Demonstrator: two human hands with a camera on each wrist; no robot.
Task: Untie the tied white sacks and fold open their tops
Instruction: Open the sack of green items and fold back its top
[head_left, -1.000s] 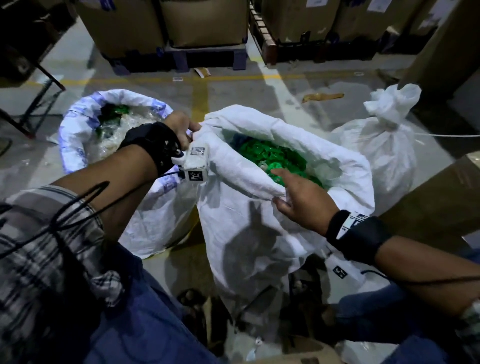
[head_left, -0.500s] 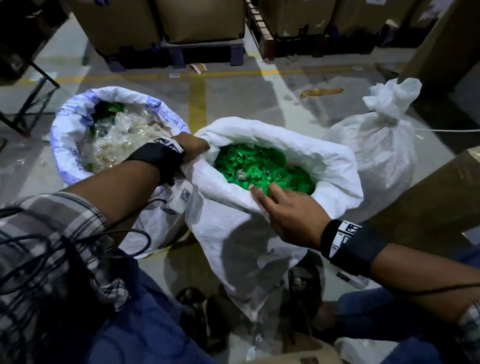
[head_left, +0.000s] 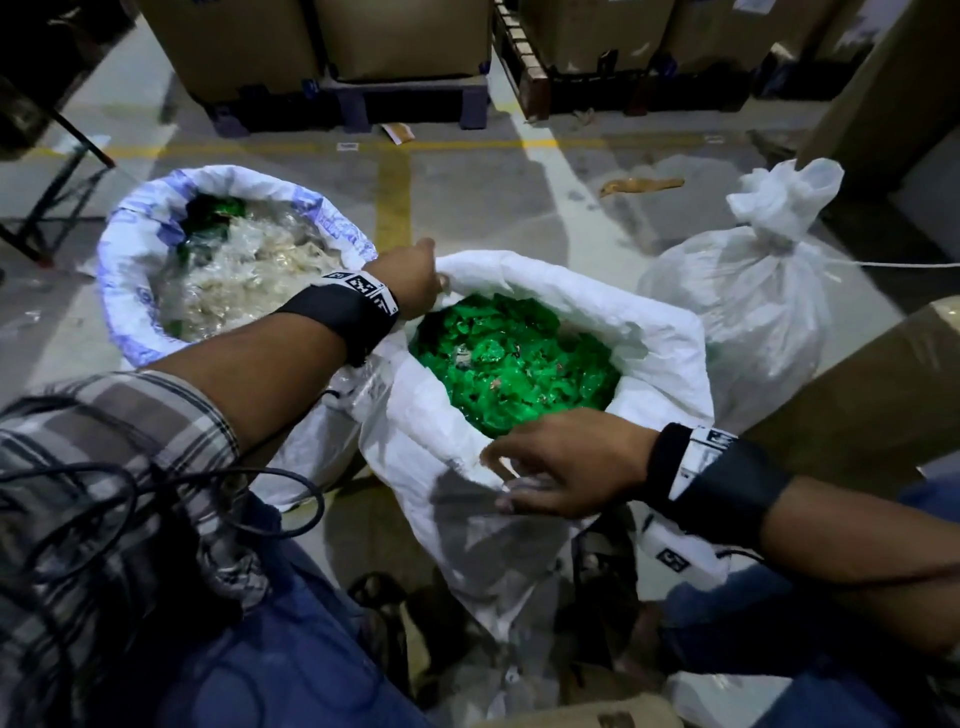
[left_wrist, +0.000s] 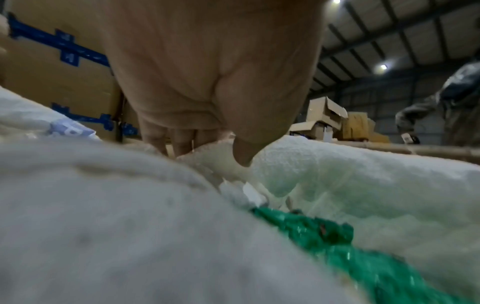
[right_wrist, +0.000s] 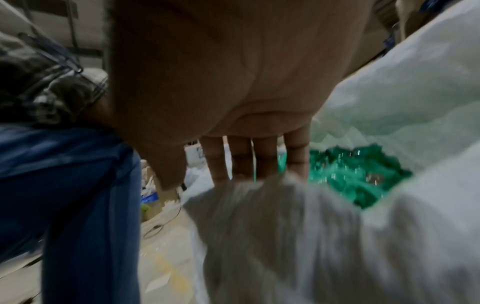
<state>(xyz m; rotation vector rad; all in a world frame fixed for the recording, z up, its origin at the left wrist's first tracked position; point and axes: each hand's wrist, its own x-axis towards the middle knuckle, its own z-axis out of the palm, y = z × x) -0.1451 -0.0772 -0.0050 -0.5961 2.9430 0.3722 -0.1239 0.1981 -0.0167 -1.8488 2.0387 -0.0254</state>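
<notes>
The middle white sack (head_left: 571, 291) stands open, its top rolled outward around green plastic pieces (head_left: 519, 364). My left hand (head_left: 415, 280) grips the rim at its far left corner; in the left wrist view the left hand (left_wrist: 207, 148) has its thumb inside and fingers outside the rim (left_wrist: 337, 164). My right hand (head_left: 519, 483) holds the near rim, fingers curled over the edge. In the right wrist view the right hand (right_wrist: 207, 181) has its fingertips hidden behind the fabric (right_wrist: 285, 226). A tied white sack (head_left: 753, 322) stands at the right, its neck knotted.
An open white sack with blue print (head_left: 140, 291), full of clear plastic, stands at the left, touching the middle one. Cardboard boxes on pallets (head_left: 405, 41) line the back. A brown box (head_left: 857, 395) is close on the right. My knees are below.
The middle sack's mouth has spread wider and its rim sits lower, showing more green. My left hand shifted along the far rim; my right hand slid back to the near edge.
</notes>
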